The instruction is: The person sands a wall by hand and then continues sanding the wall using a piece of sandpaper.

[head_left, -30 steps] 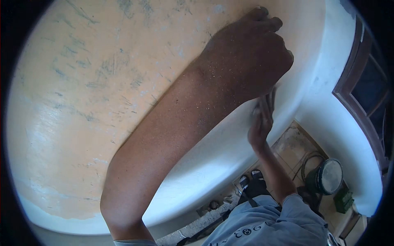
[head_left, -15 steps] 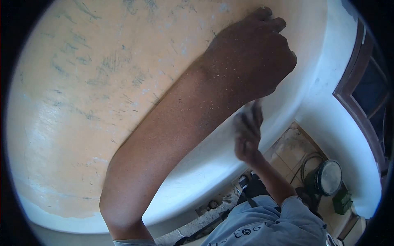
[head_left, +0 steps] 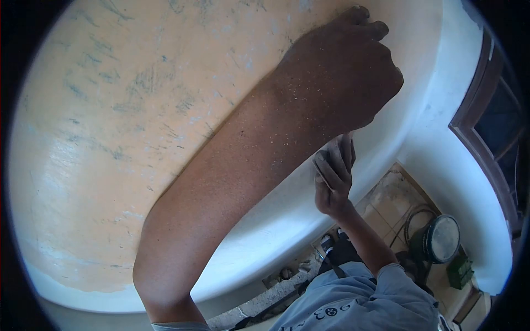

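My left hand (head_left: 348,71) is against the wall (head_left: 127,160) at the upper right, its back towards me. Its fingers are curled, and whatever lies under the palm is hidden. Pale specks of dust dot the hand and forearm. Below it, my right hand (head_left: 334,176) is raised close to the white lower part of the wall, with fingers bent together. A pale edge shows by its fingers, but I cannot make out what it is. The wall surface is peach-coloured, with scattered dark scuffs and whitish patches.
A dark-framed window (head_left: 486,110) is at the right. On the tiled floor below stand a bucket with a pale top (head_left: 443,239), a coiled dark hose (head_left: 411,220) and a green crate (head_left: 459,273). A rough ledge (head_left: 248,309) with debris runs along the bottom.
My left hand has shifted very slightly to the right along the wall. My right hand, blurred by motion before, now shows sharply in nearly the same place.
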The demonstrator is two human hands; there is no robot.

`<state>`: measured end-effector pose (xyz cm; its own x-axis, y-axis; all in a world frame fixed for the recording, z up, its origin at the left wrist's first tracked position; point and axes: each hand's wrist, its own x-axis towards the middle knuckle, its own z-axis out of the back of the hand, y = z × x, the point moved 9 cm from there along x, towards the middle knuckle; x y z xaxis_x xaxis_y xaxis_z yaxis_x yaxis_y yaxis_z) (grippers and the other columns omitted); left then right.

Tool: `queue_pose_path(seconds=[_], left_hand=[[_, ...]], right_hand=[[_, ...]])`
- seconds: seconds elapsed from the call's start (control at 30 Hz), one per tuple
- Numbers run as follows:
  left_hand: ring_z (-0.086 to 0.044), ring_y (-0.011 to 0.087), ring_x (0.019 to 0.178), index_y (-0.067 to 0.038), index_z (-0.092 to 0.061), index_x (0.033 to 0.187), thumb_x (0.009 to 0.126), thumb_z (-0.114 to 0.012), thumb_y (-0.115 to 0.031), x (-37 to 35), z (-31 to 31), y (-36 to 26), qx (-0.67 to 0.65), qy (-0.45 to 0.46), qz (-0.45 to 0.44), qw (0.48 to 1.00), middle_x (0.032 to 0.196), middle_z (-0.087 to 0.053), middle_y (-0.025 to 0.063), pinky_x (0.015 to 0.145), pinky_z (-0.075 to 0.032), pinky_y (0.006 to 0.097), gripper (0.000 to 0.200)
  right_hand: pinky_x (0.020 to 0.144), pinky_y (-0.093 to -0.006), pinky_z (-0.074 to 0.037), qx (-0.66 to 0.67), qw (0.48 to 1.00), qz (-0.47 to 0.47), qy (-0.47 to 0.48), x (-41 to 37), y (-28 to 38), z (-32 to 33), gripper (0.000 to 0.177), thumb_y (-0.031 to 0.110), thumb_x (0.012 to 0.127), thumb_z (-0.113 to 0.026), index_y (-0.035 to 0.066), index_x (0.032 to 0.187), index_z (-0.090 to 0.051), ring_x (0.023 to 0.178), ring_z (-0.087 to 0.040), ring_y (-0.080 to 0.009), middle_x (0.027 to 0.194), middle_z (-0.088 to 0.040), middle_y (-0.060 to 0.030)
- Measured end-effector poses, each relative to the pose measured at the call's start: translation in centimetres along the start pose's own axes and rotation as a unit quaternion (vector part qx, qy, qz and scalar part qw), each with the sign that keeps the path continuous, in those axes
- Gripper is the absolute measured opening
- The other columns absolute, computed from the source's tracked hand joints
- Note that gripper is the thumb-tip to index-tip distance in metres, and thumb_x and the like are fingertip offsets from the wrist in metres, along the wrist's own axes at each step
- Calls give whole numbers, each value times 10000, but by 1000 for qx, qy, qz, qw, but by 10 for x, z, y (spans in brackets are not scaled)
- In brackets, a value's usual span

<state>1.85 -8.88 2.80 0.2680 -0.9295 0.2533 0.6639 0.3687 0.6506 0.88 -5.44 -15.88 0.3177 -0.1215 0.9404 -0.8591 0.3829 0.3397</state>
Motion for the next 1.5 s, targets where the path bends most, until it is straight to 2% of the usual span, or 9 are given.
queue_pose_path(seconds=[0.27,0.5,0.67,0.9,1.03,1.13,1.17,1.3,1.5], left_hand=[[-565,257,931,-15,-636,787,767,-561,-111,-3,5,0,-38,32,-28,998,787,-645,119,954,-369,374,123],[-569,254,934,-12,-634,777,759,-567,-105,-4,11,-3,-45,24,-28,998,768,-646,112,948,-375,376,115],[-550,263,980,-13,-632,814,766,-567,-110,-3,2,-2,-11,27,-20,999,822,-640,118,961,-360,386,125],[-554,240,971,-37,-641,788,764,-572,-120,-4,2,1,-11,25,0,1000,807,-643,99,951,-366,368,110],[-555,227,966,-51,-646,773,763,-575,-126,-4,2,1,-11,27,8,1000,799,-644,89,946,-369,358,104],[-557,217,962,-61,-650,762,762,-577,-131,-5,2,2,-7,24,18,1000,792,-645,80,942,-371,350,100],[-557,214,961,-64,-651,758,762,-578,-132,-5,3,2,-6,23,21,1000,790,-646,78,941,-372,348,99],[-559,200,956,-78,-656,743,760,-581,-138,-6,3,1,2,17,31,999,782,-647,67,935,-376,337,98],[-562,181,948,-98,-664,721,759,-586,-147,-10,3,2,2,23,44,999,769,-650,51,927,-381,322,100]], right_hand=[[1063,-508,-131,11,982,-172,-77,11,-51,16,429,308,932,-335,23,1180,-539,1320,-211,-376,1341,-392,-193],[1058,-528,-136,-1,1000,26,18,-4,-7,0,366,302,905,-379,113,1133,-594,1302,-259,-380,1320,-431,-165],[1051,-528,-139,29,982,-160,-93,9,-58,19,438,326,913,-364,26,1179,-542,1307,-233,-392,1329,-413,-182],[1050,-526,-146,-4,996,90,13,3,6,-2,372,307,884,-412,66,1077,-618,1285,-292,-383,1299,-452,-171],[1048,-522,-152,-20,981,-166,-97,14,-80,28,414,277,934,-324,16,1166,-546,1311,-236,-375,1328,-419,-176],[1045,-522,-154,8,969,-223,-104,12,-65,17,434,249,950,-267,-12,1211,-494,1323,-203,-372,1329,-415,-181],[1058,-398,-214,-41,994,-94,-46,5,-38,6,418,222,946,-337,8,1300,-400,1305,-272,-313,1395,-293,-212],[1005,-565,-198,-72,974,210,46,-10,39,-14,434,335,885,-406,39,1183,-517,1243,-313,-435,1308,-414,-187],[1055,-486,-189,-33,977,-179,-110,10,-103,34,429,275,948,-320,14,1258,-461,1306,-242,-371,1354,-368,-200]])
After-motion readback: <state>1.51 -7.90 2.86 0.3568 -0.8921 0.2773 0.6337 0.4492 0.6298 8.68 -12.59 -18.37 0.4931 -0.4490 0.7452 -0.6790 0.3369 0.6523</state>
